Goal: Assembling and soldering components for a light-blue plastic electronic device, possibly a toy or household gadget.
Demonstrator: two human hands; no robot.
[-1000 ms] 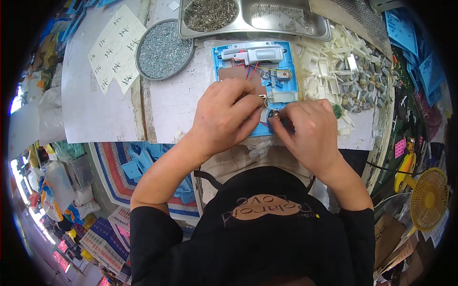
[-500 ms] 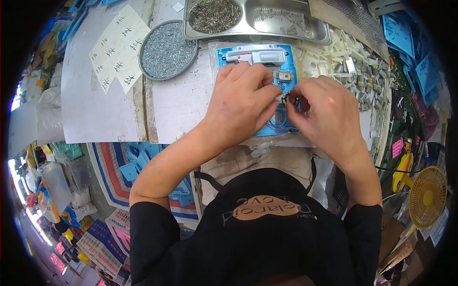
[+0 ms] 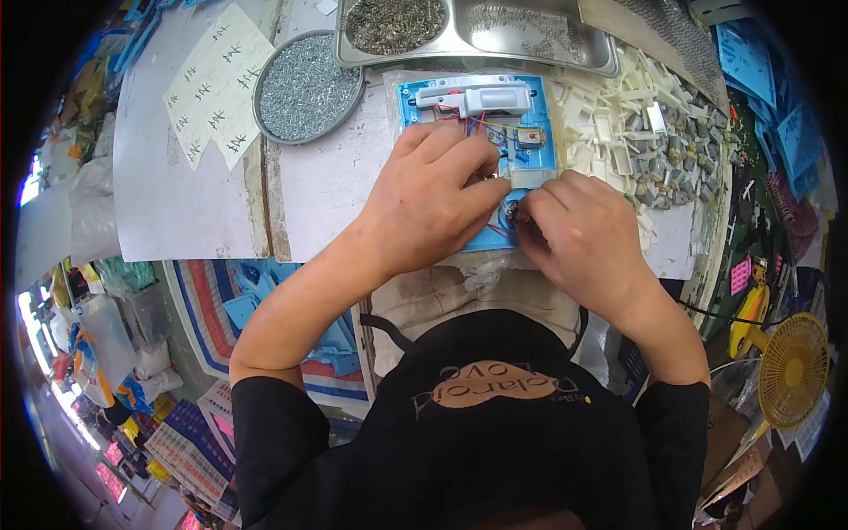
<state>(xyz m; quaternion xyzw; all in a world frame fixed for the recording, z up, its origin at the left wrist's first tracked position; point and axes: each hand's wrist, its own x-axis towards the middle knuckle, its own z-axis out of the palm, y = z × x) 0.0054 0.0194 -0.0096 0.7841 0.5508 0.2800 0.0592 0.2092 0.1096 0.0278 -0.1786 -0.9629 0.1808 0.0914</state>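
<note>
A blue plastic casing (image 3: 408, 113) lies open on the bench in front of me, with thin coloured wires running across it. At its far end sits a grey-white module (image 3: 496, 101), and a small metal-sided box (image 3: 530, 137) is fixed near its right edge. My left hand (image 3: 433, 199) rests over the casing's left side, fingers curled closed; whatever they hold is hidden. With thumb and forefinger, my right hand (image 3: 583, 230) pinches a small round dark part (image 3: 514, 212) at the casing's near end, partly covered by the fingers.
A round tray (image 3: 309, 87) of small screws stands to the left, beside a marked paper sheet (image 3: 216, 88). At the back is a metal tray (image 3: 450, 57) with springs and small metal pieces. White plastic parts (image 3: 609, 124) and grey blocks (image 3: 676, 163) pile up at right.
My right hand has moved the round dark part slightly nearer me and left, toward the casing's near end. The left hand has shifted a little left, baring more wires.
</note>
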